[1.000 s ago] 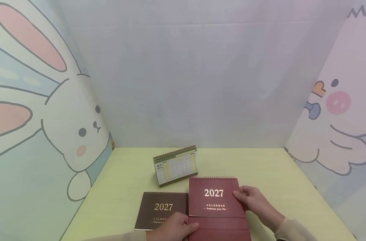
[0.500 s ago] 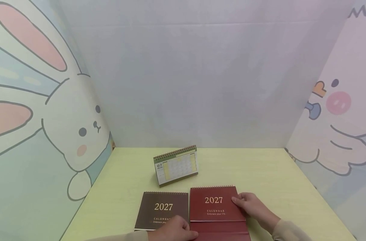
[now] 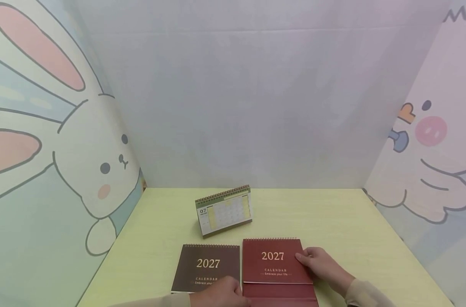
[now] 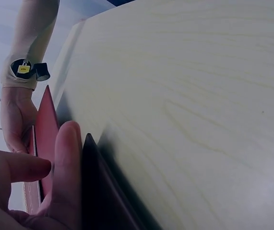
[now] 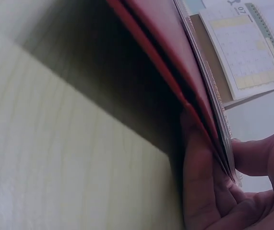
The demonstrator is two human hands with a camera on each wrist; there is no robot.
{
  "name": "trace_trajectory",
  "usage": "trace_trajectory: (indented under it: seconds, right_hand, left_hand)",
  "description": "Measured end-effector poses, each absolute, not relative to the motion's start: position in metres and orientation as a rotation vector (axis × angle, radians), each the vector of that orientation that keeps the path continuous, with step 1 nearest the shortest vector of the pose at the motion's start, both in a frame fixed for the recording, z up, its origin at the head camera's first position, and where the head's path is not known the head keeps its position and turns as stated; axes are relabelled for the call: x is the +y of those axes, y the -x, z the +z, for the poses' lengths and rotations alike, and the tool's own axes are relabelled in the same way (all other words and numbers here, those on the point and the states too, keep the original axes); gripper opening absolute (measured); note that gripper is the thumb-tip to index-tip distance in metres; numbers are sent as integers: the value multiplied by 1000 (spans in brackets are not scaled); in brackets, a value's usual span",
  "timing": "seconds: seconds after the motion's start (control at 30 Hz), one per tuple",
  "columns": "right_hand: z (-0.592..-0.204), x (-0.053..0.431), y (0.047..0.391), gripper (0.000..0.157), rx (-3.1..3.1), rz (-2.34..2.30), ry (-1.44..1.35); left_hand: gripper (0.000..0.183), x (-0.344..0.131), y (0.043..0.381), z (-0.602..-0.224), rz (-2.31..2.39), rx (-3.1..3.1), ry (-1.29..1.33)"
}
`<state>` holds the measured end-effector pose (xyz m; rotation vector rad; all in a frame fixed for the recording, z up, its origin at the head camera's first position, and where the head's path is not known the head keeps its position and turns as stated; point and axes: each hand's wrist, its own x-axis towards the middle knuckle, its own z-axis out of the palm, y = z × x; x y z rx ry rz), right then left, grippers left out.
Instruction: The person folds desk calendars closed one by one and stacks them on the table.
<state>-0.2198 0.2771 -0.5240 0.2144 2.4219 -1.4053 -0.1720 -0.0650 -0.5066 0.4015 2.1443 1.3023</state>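
Observation:
A red desk calendar [image 3: 273, 260] with gold "2027" lettering lies tilted back before me, its red base flap [image 3: 279, 294] folded out toward me. My right hand [image 3: 323, 265] grips its right edge, thumb on the cover and fingers beneath. In the right wrist view the red boards [image 5: 175, 62] lie pinched there, lifted off the tabletop on this side. My left hand [image 3: 221, 294] pinches the flap's left edge; thumb and finger show around the red board [image 4: 45, 134] in the left wrist view. Left of it a brown 2027 calendar [image 3: 208, 260] lies flat, partly behind my left hand.
A green-topped desk calendar [image 3: 225, 211] showing month 07 stands upright behind both, slightly angled. The pale yellow table [image 3: 313, 209] meets a back curtain [image 3: 256, 106]. Cartoon-printed side curtains stand at left and right.
The red calendar has come down and toward me, its cover tilting back flatter. Both hands have moved slightly lower with it, keeping their grips. The other calendars stay put.

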Motion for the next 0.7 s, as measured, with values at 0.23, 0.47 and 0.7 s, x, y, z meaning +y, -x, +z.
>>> trace_trajectory:
  seconds: [0.23, 0.47, 0.7]
  right_hand:
    - [-523, 271, 217, 32, 2477, -1405, -209]
    - [-520, 260, 214, 30, 2712, -1110, -250]
    - [-516, 257, 211, 31, 2793, -955, -201]
  left_hand:
    - [29, -67, 172, -505, 1299, 2139, -385]
    - [23, -68, 174, -510, 1276, 2150, -370]
    - [18, -66, 175, -508, 1277, 2137, -359]
